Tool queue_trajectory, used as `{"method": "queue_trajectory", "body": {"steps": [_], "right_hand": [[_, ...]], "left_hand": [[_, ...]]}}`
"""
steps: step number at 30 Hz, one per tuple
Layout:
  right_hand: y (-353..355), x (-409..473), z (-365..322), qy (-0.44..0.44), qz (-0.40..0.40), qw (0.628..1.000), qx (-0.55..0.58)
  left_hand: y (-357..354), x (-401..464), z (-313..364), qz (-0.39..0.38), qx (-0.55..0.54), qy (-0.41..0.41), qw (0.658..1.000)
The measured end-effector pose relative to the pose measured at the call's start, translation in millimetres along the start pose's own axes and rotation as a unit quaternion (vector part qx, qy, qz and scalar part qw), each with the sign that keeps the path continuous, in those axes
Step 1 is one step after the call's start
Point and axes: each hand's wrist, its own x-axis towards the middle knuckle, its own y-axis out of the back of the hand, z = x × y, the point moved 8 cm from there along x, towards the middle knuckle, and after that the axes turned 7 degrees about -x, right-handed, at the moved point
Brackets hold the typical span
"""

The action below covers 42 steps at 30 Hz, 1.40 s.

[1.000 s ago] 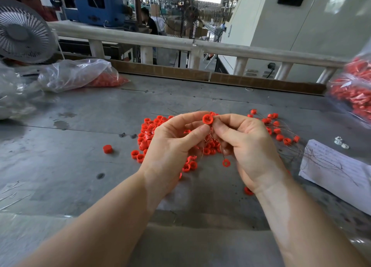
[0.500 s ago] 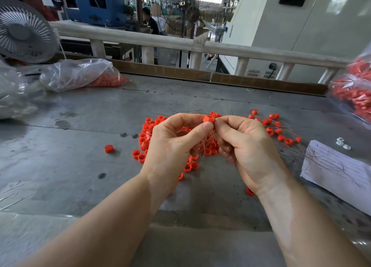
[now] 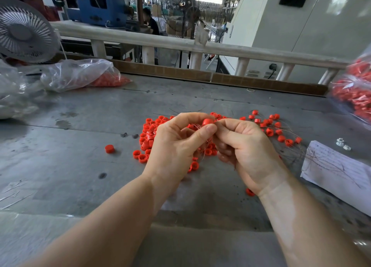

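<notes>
My left hand pinches a small red plastic cap between thumb and forefinger, above a pile of like red caps on the grey table. My right hand meets it from the right, its thumb and forefinger pinched at the cap's right side on a thin wire that I can barely make out. A bundle of thin wires hangs under the cap between the two hands. More red caps strung on wires lie to the right of my hands.
A lone red cap lies left of the pile. A sheet of paper with wires on it and small white nuts lie at right. Plastic bags of red caps sit back left and far right. A fan stands far left.
The cap has turned in my fingers: its open ring faced me a second ago, now its side shows. My hands stay together in the same place.
</notes>
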Motion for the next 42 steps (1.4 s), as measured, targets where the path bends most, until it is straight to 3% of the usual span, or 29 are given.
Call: {"method": "queue_trajectory", "body": {"steps": [11, 15, 21, 37, 42], "right_hand": [[-2.6, -0.7, -2.6, 0.014, 0.002, 1.0, 0.0], [1.9, 0.0, -6.6, 0.058, 0.027, 0.997, -0.034], [8.9, -2.0, -16.5, 0.124, 0.083, 0.983, -0.107], [4.0, -8.6, -29.3, 0.175, 0.073, 0.975, -0.118], [4.7, -9.9, -32.2, 0.193, 0.1, 0.955, -0.203]], "left_hand": [[3.7, 1.6, 3.4, 0.001, 0.004, -0.029, 1.0], [2.6, 2.6, -10.9, -0.005, -0.099, 0.031, 0.995], [3.9, 4.1, -19.1, 0.003, -0.168, 0.081, 0.982], [-1.4, 1.9, -26.1, -0.013, -0.225, 0.15, 0.963], [1.0, 3.2, -25.8, -0.003, -0.219, 0.153, 0.964]]}}
